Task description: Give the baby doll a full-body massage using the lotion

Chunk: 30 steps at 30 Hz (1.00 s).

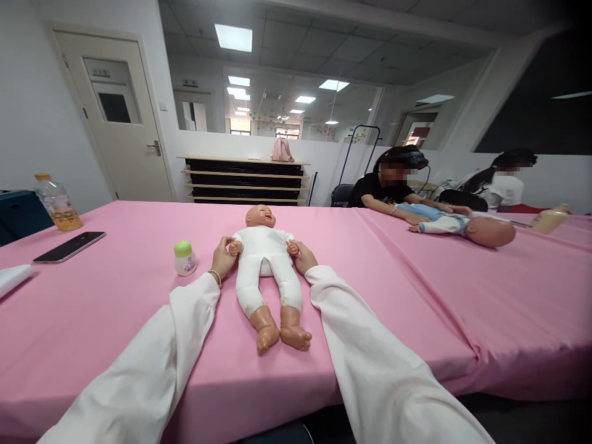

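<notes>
A baby doll with a white cloth body lies on its back on the pink tablecloth, its head away from me and its bare feet toward me. My left hand is closed around the doll's hand on the left side. On the other side, my right hand grips the doll's other hand, with my fingers partly hidden behind it. Left of my left wrist stands a small white jar with a green lid, apart from my hand.
A phone and a bottle of amber liquid are at the far left, near a white item. Across the table at right, a person handles another doll beside a cream-coloured bottle. Folds in the cloth run along the right.
</notes>
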### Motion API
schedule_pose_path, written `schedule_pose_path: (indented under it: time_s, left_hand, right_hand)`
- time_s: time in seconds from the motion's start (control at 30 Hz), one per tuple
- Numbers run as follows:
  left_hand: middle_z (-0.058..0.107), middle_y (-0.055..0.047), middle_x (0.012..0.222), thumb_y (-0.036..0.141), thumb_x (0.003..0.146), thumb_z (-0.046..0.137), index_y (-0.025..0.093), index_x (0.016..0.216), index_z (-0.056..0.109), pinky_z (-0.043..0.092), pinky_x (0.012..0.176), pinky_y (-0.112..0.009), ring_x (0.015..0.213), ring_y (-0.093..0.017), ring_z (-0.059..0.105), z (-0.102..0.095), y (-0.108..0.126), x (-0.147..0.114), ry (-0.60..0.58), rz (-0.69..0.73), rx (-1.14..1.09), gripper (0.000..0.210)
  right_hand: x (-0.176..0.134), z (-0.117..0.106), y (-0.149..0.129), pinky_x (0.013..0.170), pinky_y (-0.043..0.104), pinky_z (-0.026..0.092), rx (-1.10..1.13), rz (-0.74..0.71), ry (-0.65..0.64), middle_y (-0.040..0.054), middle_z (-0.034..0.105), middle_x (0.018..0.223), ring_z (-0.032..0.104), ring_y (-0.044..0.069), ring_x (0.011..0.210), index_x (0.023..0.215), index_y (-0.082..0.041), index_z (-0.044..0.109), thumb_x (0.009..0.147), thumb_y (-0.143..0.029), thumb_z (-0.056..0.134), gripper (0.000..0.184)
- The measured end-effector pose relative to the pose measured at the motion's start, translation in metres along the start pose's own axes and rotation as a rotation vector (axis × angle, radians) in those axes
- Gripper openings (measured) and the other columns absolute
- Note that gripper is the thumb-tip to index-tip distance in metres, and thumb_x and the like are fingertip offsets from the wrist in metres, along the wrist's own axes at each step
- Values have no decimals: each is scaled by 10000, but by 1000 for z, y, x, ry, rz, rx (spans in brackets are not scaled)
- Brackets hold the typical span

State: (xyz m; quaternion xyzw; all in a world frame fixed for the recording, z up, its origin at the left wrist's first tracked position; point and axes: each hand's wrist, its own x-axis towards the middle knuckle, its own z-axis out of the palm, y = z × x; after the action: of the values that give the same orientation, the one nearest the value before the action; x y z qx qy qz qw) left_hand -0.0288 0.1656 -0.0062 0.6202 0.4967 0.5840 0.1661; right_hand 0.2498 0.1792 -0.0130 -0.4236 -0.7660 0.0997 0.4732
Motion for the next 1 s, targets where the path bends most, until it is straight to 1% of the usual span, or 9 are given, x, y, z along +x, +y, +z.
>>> schedule_pose_path:
  time_s: [0.13, 0.23, 0.33, 0.5, 0.57, 0.7, 0.8, 0.87, 1.0]
  left_hand:
    - [597, -56, 1111, 222, 763, 540, 209, 1057, 488, 415, 904, -314, 1037, -178, 549, 13, 2, 17, 25, 22, -21, 299]
    - [545, -75, 1226, 264, 828, 484, 228, 1237, 392, 411, 909, -332, 1101, -198, 524, 25, -1, 32, 56, 25, 61, 420]
    - [533, -112, 1244, 282, 864, 419, 206, 1316, 298, 434, 849, -357, 1090, -236, 535, 37, -7, 49, 99, -6, 219, 474]
    - [624, -111, 1088, 313, 898, 325, 202, 1210, 439, 427, 799, -379, 967, -265, 586, 49, -22, 78, 67, -19, 459, 350]
    - [651, -109, 1015, 323, 899, 296, 225, 1169, 494, 416, 795, -412, 936, -287, 596, 53, -27, 87, -7, -117, 548, 349]
    - [664, -127, 975, 354, 884, 278, 252, 1143, 553, 374, 829, -481, 995, -341, 568, 57, -32, 96, -110, -353, 685, 391]
    - [650, -132, 1029, 328, 878, 282, 247, 1173, 545, 355, 855, -487, 1041, -341, 545, 59, -36, 97, -119, -346, 688, 404]
    - [645, -134, 1047, 340, 879, 294, 247, 1183, 539, 352, 852, -507, 1038, -350, 544, 59, -39, 96, -112, -333, 640, 402]
    - [615, -146, 1109, 423, 844, 407, 228, 1200, 493, 373, 835, -510, 1027, -355, 552, 55, -41, 91, -15, -253, 442, 415]
  right_hand:
    - [15, 7, 0, 1023, 407, 386, 0, 33, 101, 101, 463, 1336, 451, 212, 1223, 1348, -161, 307, 776, -199, 489, 602]
    - [33, 14, 1, 1041, 402, 363, -36, -32, 197, 92, 361, 1410, 371, 197, 1286, 1396, -194, 206, 850, -266, 446, 601]
    - [55, 24, 6, 1061, 394, 333, -94, -96, 267, 83, 345, 1414, 329, 178, 1307, 1385, -206, 254, 893, -257, 363, 506]
    - [85, 37, 28, 1044, 366, 349, -128, -57, 183, 8, 438, 1355, 411, 152, 1232, 1328, -286, 384, 918, -248, 278, 425]
    - [93, 39, 40, 1024, 372, 362, -136, 36, 139, 3, 480, 1324, 442, 165, 1195, 1332, -278, 384, 913, -249, 277, 434]
    - [101, 39, 63, 938, 390, 417, -179, 368, 58, 37, 581, 1199, 526, 219, 1091, 1294, -234, 433, 848, -231, 376, 449]
    - [103, 39, 73, 907, 399, 430, -179, 455, 7, 43, 610, 1136, 559, 238, 1046, 1241, -230, 474, 829, -230, 386, 421]
    - [102, 40, 76, 924, 428, 415, -171, 460, 29, 79, 596, 1150, 544, 264, 1073, 1269, -205, 445, 822, -237, 394, 451]
    - [95, 40, 72, 956, 469, 391, -118, 349, 240, 153, 501, 1256, 477, 299, 1161, 1356, -153, 308, 791, -265, 454, 594]
